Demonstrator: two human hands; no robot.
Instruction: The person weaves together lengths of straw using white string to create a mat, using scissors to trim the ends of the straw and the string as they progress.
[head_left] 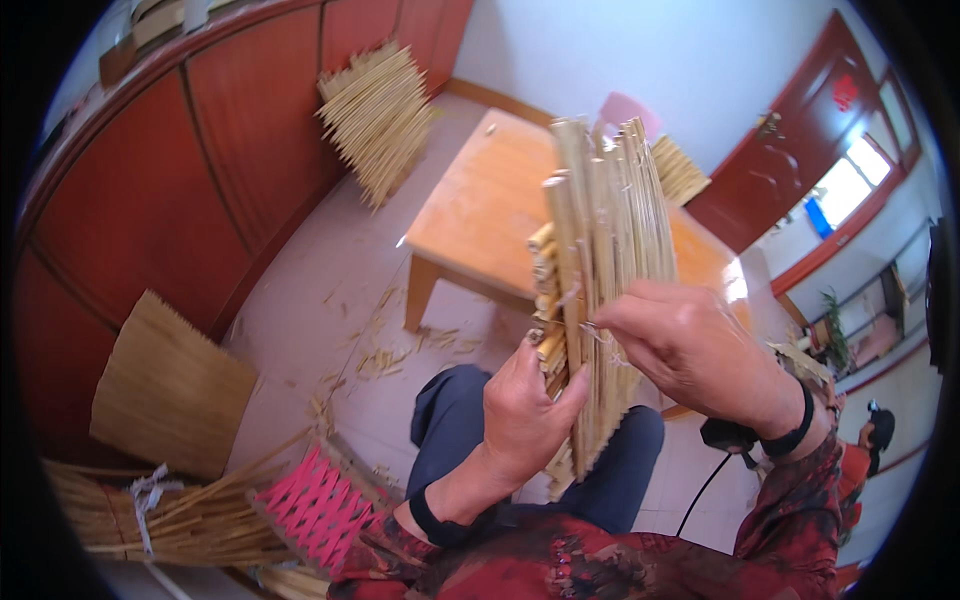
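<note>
A mat of straw-coloured stalks (640, 215), tied together side by side, stands tilted over my lap against the table's near side. My left hand (525, 400) is closed on its left edge, thumb on the near face, by the short cut stalk ends (545, 265). My right hand (685, 345) is at the mat's face with thumb and forefinger pinched together. A thin pale thread (588, 325) seems to run from that pinch to the stalks. Other pale thread ties show along the mat. The remaining right fingers are curled in.
An orange-brown wooden table (480, 190) stands ahead. Stalk mats lean on red cabinets (130, 190), one stalk mat (380, 120) far and one stalk mat (175, 385) near. Stalk scraps (390, 360) litter the floor. Lower left are a tied stalk bundle (190, 520) and pink lacing (315, 505).
</note>
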